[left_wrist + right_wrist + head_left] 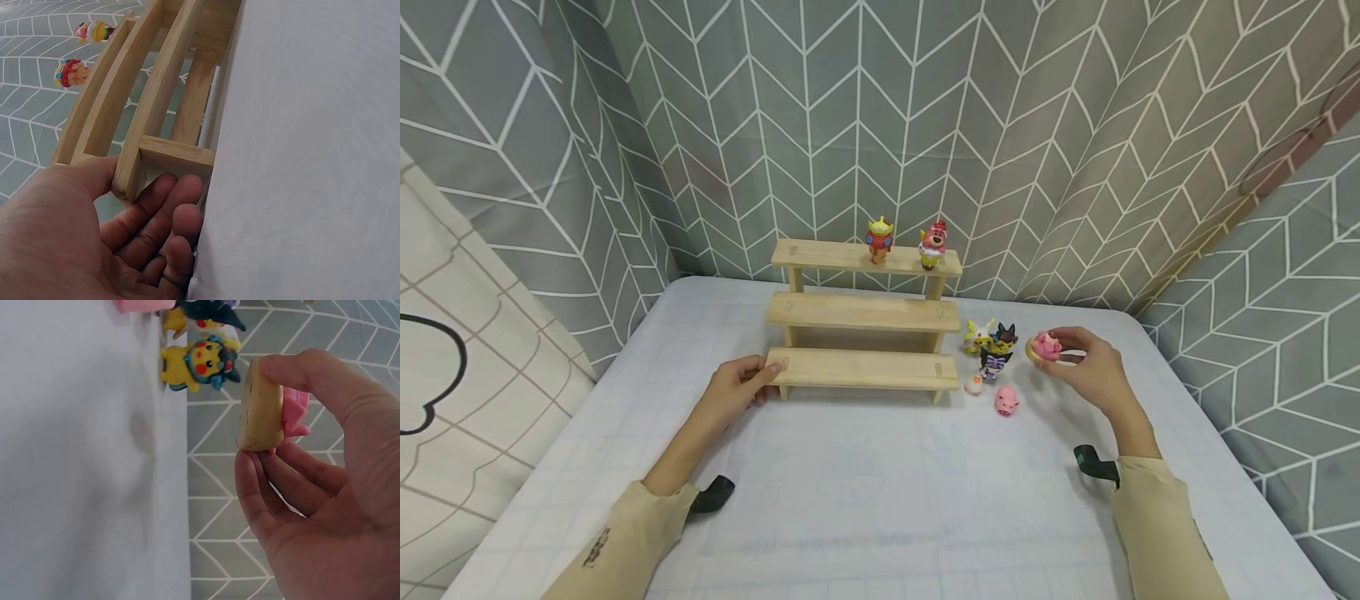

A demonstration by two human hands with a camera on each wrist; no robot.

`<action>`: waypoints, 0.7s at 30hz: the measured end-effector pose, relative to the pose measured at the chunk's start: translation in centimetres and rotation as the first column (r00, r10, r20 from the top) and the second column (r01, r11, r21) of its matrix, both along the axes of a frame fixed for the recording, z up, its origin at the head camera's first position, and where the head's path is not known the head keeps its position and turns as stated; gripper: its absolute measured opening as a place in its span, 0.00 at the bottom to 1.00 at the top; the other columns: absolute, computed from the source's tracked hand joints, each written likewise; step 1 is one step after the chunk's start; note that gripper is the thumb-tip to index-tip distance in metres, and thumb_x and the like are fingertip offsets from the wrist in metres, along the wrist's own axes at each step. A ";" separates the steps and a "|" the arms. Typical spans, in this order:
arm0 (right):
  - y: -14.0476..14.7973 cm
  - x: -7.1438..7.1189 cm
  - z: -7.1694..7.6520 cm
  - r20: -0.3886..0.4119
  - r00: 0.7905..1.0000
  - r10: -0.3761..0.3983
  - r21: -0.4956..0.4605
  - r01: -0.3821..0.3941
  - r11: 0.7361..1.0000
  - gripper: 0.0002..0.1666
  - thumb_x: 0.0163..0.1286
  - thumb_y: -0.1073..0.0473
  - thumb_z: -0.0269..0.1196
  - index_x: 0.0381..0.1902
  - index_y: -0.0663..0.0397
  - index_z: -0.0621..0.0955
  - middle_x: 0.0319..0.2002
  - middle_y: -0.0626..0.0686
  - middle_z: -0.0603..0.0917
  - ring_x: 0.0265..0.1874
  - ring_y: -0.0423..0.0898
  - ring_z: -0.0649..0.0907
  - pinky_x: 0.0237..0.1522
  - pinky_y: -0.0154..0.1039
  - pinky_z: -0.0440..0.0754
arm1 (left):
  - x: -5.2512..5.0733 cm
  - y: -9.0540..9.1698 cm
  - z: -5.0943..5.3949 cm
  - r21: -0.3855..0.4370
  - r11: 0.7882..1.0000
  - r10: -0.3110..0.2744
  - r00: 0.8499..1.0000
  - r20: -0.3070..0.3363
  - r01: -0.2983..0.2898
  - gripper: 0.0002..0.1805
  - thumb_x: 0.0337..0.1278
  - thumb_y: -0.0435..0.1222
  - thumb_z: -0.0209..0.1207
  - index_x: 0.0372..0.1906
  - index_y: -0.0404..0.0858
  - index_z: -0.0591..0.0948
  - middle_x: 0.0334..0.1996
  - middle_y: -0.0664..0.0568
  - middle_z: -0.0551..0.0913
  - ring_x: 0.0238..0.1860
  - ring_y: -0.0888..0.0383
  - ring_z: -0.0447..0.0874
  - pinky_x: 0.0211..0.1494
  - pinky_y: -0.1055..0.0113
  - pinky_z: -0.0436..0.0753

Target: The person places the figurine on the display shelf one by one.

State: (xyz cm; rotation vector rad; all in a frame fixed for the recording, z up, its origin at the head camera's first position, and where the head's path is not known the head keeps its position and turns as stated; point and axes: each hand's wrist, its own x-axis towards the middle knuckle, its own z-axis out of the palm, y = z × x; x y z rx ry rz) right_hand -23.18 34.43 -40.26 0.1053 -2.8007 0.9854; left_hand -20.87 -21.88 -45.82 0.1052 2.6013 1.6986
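My left hand point(737, 385) grips the left end of the lowest step of a three-tier wooden display stand point(861, 368), thumb on top and fingers curled beneath. In the left wrist view the thumb presses the edge of that board point(134, 159). At the right, my right hand point(1092, 367) pinches a pink figurine on a round tan base point(1047, 345), held above the table. The right wrist view shows thumb and fingertips on the rim of its base point(261, 409). On the top tier stand a green-headed figurine point(879, 240) and a pink bear figurine point(932, 246).
Between stand and right hand, several figurines cluster: a yellow one point(977, 337), a dark-hooded yellow one point(1003, 337), a black-hooded one point(992, 364), a small white one point(973, 384) and a pink pig point(1006, 401). A patterned curtain point(820, 125) hangs behind the white-covered table point(850, 500).
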 end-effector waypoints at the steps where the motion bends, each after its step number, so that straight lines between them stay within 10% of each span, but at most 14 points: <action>1: -0.1 0.1 0.2 -0.006 1.000 0.000 0.001 0.000 1.000 0.42 0.66 0.40 0.75 0.70 0.55 0.76 0.62 0.65 0.83 0.58 0.64 0.85 0.49 0.38 0.86 | 0.0 0.0 0.0 0.007 1.000 -0.001 1.000 -0.003 0.001 0.20 0.76 0.48 0.62 0.39 0.33 0.81 0.25 0.50 0.83 0.26 0.60 0.75 0.28 0.70 0.71; 11: -2.5 0.7 2.0 -0.074 0.997 0.030 -0.055 -0.034 0.998 0.39 0.65 0.44 0.77 0.67 0.57 0.78 0.60 0.64 0.84 0.56 0.61 0.86 0.46 0.17 0.76 | 0.1 0.1 0.0 -0.007 1.000 0.003 1.000 -0.002 -0.003 0.20 0.77 0.48 0.61 0.39 0.33 0.81 0.25 0.51 0.83 0.26 0.60 0.75 0.28 0.70 0.71; 21: -5.2 0.3 2.6 -0.065 0.996 0.064 -0.044 -0.067 0.997 0.38 0.66 0.45 0.76 0.67 0.57 0.78 0.61 0.63 0.85 0.58 0.61 0.85 0.54 0.37 0.84 | 0.1 0.3 0.2 -0.013 1.000 0.002 1.000 0.007 -0.002 0.20 0.77 0.49 0.60 0.40 0.33 0.81 0.25 0.50 0.82 0.27 0.59 0.75 0.29 0.69 0.72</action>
